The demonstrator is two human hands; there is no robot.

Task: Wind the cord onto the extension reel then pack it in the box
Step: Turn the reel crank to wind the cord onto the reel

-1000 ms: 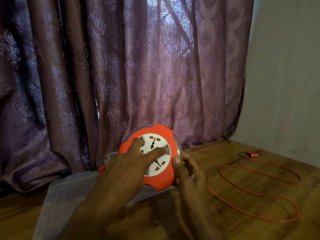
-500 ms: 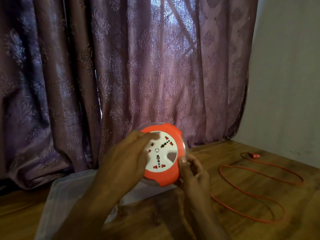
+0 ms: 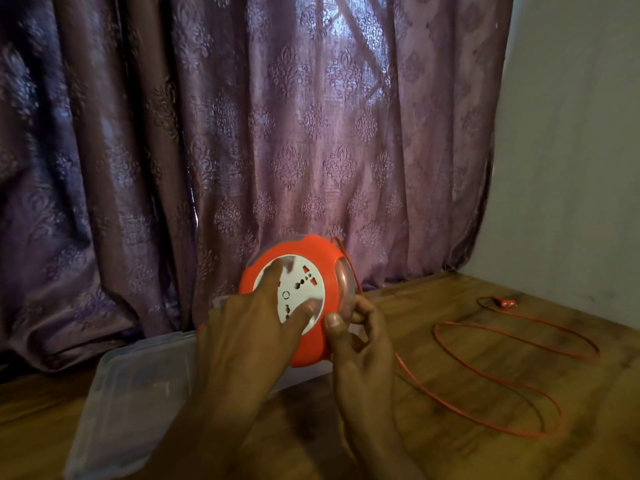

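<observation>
I see both hands on the orange extension reel [image 3: 313, 271], held upright above the counter [image 3: 450, 393]. Left hand [image 3: 252, 327] spreads flat on its white socket face; right hand [image 3: 356, 337] grips the rim. Orange cord [image 3: 485, 375] lies looped on the counter, right. Clear box [image 3: 135, 393] sits left, behind the hands.

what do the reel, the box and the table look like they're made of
Reel: looks like moulded plastic, a glossy orange shell around a matte white socket face, with a clear rim that shows the curtain through it.
Box: probably thin translucent plastic, cloudy, with a soft sheen.
Table: seems to be wood or wood-look laminate, brown with visible grain and a dull shine; I cannot tell which.
</observation>
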